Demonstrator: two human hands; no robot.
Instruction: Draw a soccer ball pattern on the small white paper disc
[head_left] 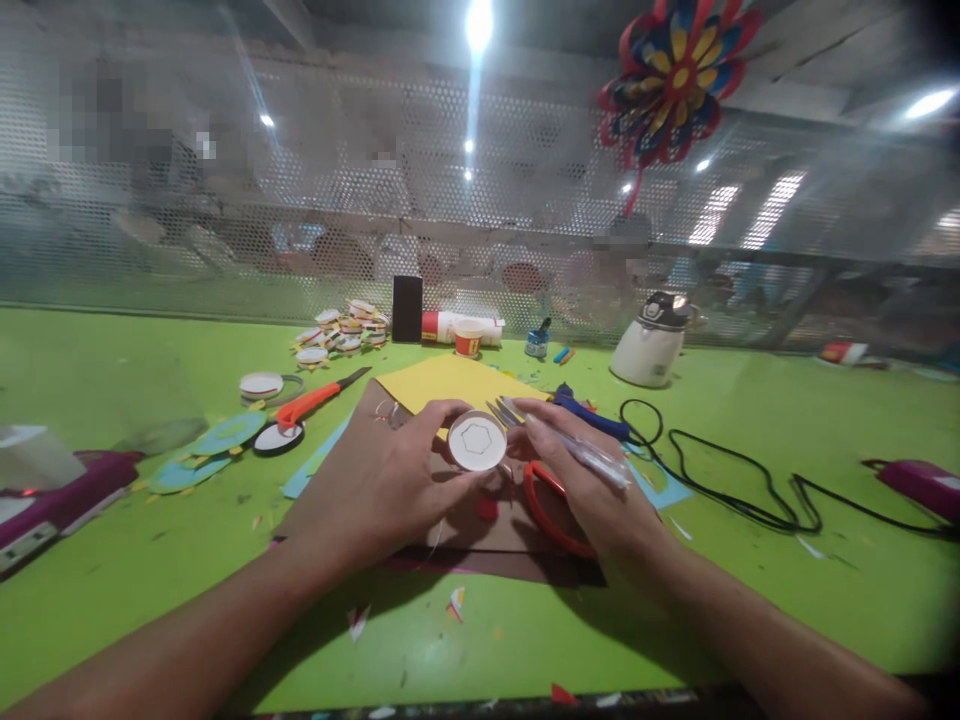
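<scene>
My left hand [401, 470] pinches a small round white paper cup [478, 441] at its rim, between thumb and fingers. Its pale base faces me, and a small six-sided outline is drawn on it in dark line. Close by on the right, my right hand [592, 480] is closed around a clear-barrelled pen [589, 458] that slants across its fingers. Under that hand shows a red scissors handle [551, 515]; pointed metal tips [501, 410] stick out beside the cup. Whether the scissors are gripped too, I cannot tell. Brown sheets [517, 535] lie below both hands.
A yellow sheet [457, 378] lies beyond my hands. Left are an orange-handled cutter [311, 400], blue paper discs [225, 435] and stacked cut cups [349, 330]. Right are a blue glue gun [589, 412], black cord [739, 505] and white kettle [649, 340]. A phone [407, 310] stands behind.
</scene>
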